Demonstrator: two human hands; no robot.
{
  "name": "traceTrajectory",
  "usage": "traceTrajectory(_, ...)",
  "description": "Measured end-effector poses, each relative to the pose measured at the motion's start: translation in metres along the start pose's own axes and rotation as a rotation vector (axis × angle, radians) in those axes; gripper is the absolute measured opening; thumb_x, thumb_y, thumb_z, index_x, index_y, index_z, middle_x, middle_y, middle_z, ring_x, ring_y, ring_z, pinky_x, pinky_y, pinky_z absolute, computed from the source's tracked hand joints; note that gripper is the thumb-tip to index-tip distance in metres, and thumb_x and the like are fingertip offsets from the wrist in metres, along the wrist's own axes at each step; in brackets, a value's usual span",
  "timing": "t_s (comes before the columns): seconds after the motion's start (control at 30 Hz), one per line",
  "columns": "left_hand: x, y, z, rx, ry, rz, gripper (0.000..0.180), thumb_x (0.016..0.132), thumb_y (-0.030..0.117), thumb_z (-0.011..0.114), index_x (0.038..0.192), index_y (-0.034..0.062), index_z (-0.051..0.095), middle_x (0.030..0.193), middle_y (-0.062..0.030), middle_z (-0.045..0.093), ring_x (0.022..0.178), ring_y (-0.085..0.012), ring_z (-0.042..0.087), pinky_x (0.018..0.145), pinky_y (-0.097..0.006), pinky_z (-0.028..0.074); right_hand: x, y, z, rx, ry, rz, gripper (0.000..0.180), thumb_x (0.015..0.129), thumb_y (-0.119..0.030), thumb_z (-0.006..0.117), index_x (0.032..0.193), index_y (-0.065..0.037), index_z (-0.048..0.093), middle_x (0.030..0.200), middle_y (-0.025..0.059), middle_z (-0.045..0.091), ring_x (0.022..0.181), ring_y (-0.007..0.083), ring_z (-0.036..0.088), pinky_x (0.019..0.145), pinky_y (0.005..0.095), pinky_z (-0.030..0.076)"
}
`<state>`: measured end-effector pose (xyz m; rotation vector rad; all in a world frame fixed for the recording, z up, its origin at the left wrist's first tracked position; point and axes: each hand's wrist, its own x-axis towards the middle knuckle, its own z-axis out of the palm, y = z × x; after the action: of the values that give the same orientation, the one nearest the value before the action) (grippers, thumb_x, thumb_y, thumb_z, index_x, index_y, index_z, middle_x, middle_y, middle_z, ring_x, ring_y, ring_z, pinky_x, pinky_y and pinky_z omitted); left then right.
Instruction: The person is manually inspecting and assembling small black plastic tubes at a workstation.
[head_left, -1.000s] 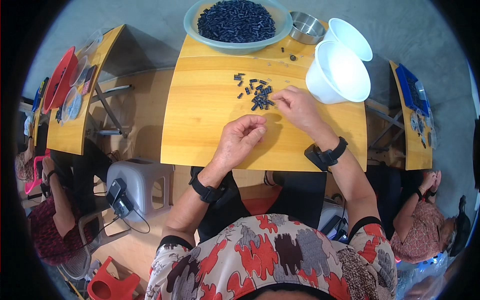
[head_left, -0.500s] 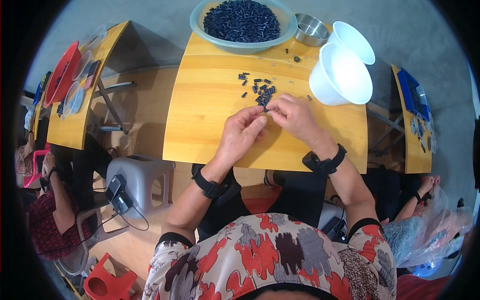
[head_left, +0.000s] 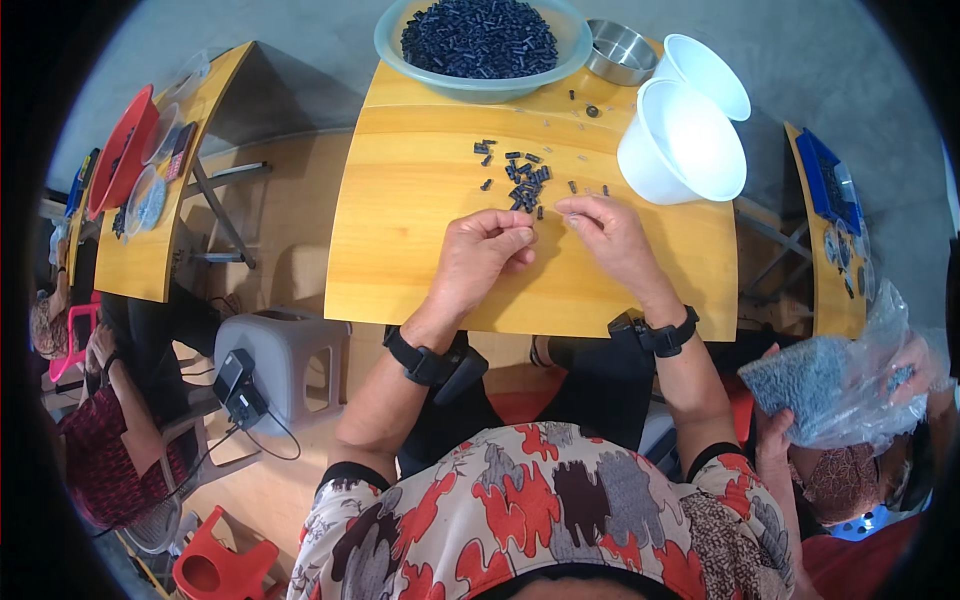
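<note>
A small pile of dark little plastic pieces [head_left: 522, 175] lies scattered on the wooden table [head_left: 420, 220]. My left hand [head_left: 483, 258] rests on the table just below the pile, its fingertips pinched together on one small dark piece. My right hand [head_left: 610, 235] sits beside it, fingers curled and pinched near the same spot; what it holds is too small to make out. Both wrists wear black bands. A pale green bowl [head_left: 400, 45] full of the same dark pieces stands at the table's far edge.
A small steel bowl [head_left: 618, 50] and two stacked white bowls [head_left: 685, 140] stand at the far right of the table. A grey stool [head_left: 285, 350] stands on the left below the table. Other people sit at neighbouring tables; one on the right holds a clear bag [head_left: 830, 385].
My two hands have come together below the pile, and the left has drawn up to the right. A person's clear bag has come into view on the right.
</note>
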<state>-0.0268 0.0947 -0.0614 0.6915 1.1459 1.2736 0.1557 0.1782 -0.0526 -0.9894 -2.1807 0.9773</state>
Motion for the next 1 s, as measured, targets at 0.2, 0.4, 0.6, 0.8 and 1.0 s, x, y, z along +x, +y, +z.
traceTrajectory(0.2,-0.02,0.006,0.0,-0.183,-0.08,0.026,0.016,0.086,0.0,0.058,0.102,-0.0015,0.06,0.091,-0.0115,0.064,0.073,-0.0138,0.062,0.065,-0.025,0.053,-0.018,-0.04,-0.005,0.373,-0.093,0.167,0.019,0.088,0.001,0.051,0.104,0.003,0.061,0.088,0.0065,0.064,0.073,0.0105,0.06,0.065,0.023,0.049)
traceTrajectory(0.4,-0.049,0.021,0.005,-0.27,-0.144,0.061,0.019,0.087,-0.001,0.056,0.105,-0.0017,0.059,0.092,-0.0126,0.064,0.074,-0.0159,0.062,0.067,-0.026,0.054,-0.034,-0.077,-0.007,0.46,-0.026,0.08,0.019,0.088,0.001,0.051,0.104,0.002,0.062,0.085,0.0052,0.066,0.072,0.0086,0.061,0.066,0.0216,0.051)
traceTrajectory(0.6,-0.081,0.024,0.009,-0.248,-0.168,0.093,0.02,0.088,0.004,0.056,0.107,-0.0025,0.058,0.091,-0.0096,0.064,0.074,-0.0128,0.062,0.067,-0.025,0.053,-0.054,-0.101,-0.001,0.437,0.069,0.028,0.016,0.084,0.004,0.056,0.098,0.002,0.064,0.084,0.0053,0.066,0.072,0.0092,0.061,0.066,0.0212,0.051)
traceTrajectory(0.8,-0.109,0.021,0.014,-0.159,-0.172,0.144,0.019,0.09,0.006,0.053,0.108,-0.0011,0.057,0.091,-0.007,0.064,0.073,-0.0106,0.06,0.067,-0.025,0.053,-0.072,-0.112,0.009,0.138,0.202,-0.22,0.019,0.076,0.008,0.06,0.092,0.0,0.065,0.081,0.0093,0.064,0.072,0.0177,0.063,0.063,0.0261,0.05)
traceTrajectory(1.0,-0.129,0.007,0.018,-0.138,-0.099,0.117,0.019,0.091,0.008,0.052,0.108,0.001,0.056,0.092,-0.0072,0.063,0.073,-0.0109,0.06,0.067,-0.024,0.052,-0.094,-0.115,0.021,-0.139,0.252,-0.313,0.016,0.073,0.004,0.061,0.088,-0.002,0.063,0.079,0.0109,0.061,0.073,0.0264,0.062,0.062,0.0329,0.05)
